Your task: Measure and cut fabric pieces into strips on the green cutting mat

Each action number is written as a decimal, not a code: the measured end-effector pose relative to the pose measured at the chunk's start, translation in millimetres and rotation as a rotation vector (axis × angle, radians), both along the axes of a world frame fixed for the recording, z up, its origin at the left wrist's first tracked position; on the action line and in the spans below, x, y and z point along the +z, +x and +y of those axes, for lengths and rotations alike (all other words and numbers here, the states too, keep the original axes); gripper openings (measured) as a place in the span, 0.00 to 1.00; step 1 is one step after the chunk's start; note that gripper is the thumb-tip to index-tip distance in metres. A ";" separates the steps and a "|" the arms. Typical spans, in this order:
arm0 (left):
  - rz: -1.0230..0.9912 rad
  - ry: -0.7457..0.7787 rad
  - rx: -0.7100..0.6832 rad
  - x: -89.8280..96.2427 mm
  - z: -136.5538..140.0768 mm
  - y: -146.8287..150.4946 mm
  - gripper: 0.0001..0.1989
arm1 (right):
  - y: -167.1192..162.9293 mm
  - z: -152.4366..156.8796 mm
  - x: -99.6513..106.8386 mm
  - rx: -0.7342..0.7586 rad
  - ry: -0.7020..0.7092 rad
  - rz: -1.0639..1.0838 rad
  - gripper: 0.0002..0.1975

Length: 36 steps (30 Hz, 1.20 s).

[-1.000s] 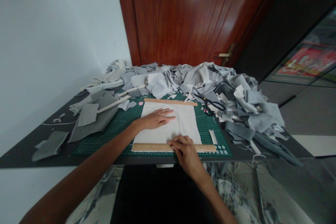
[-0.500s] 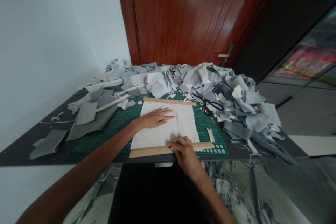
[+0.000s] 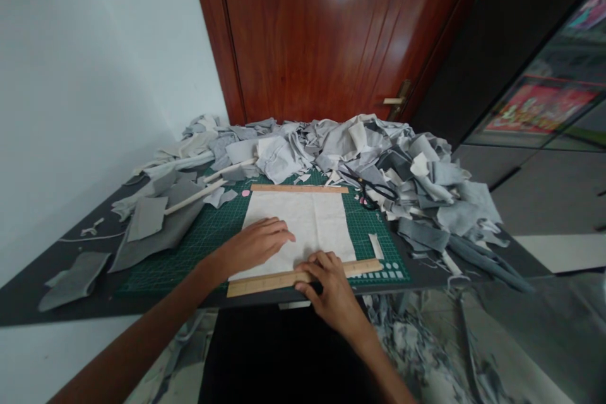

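A white piece of cloth (image 3: 310, 218) lies flat on the green cutting mat (image 3: 189, 265). Along its near edge runs a wooden ruler (image 3: 269, 282), and a second wooden ruler (image 3: 299, 189) lies at its far edge. My right hand (image 3: 326, 284) grips the near ruler around its middle, fingers on the cloth side and thumb on my side. Over the left part of the cloth is my left hand (image 3: 258, 241), fingers loosely bent and holding nothing. Whether it touches the cloth I cannot tell.
Black scissors (image 3: 369, 189) lie right of the far ruler, against a heap of grey and white fabric scraps (image 3: 345, 142). More grey cloth pieces (image 3: 161, 233) lie at left. A small light strip (image 3: 375, 246) rests on the mat. A wooden door (image 3: 312, 31) stands behind.
My left hand has drawn back toward me and to the left, its fingers now more bent. The right hand has spread its grip across the near ruler. The camera view has shifted slightly.
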<state>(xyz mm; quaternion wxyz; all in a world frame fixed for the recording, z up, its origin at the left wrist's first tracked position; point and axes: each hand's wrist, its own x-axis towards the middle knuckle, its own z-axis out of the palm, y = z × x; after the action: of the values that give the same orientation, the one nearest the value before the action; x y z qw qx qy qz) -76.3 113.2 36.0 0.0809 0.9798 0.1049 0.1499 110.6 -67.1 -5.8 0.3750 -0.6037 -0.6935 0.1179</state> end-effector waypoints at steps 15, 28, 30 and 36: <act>-0.077 -0.125 0.211 -26.1 -56.0 -89.5 0.08 | -0.1 5.4 -2.5 -0.024 -0.020 0.084 0.08; -0.177 -0.071 0.211 -40.6 -48.5 -97.0 0.16 | -7.5 5.8 1.5 -0.103 -0.007 0.048 0.06; -0.199 -0.046 0.203 -40.6 -50.0 -95.4 0.16 | -8.0 5.4 2.4 -0.103 -0.001 0.052 0.06; -0.219 0.016 0.226 -42.0 -56.3 -93.8 0.16 | -6.1 3.0 -2.3 -0.078 0.029 0.003 0.08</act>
<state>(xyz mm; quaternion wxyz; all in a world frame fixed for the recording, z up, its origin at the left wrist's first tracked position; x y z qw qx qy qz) -170.0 57.0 -6.0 0.0664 0.9402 0.2037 0.2647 104.6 -64.1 -8.1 0.3889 -0.6248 -0.6705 0.0939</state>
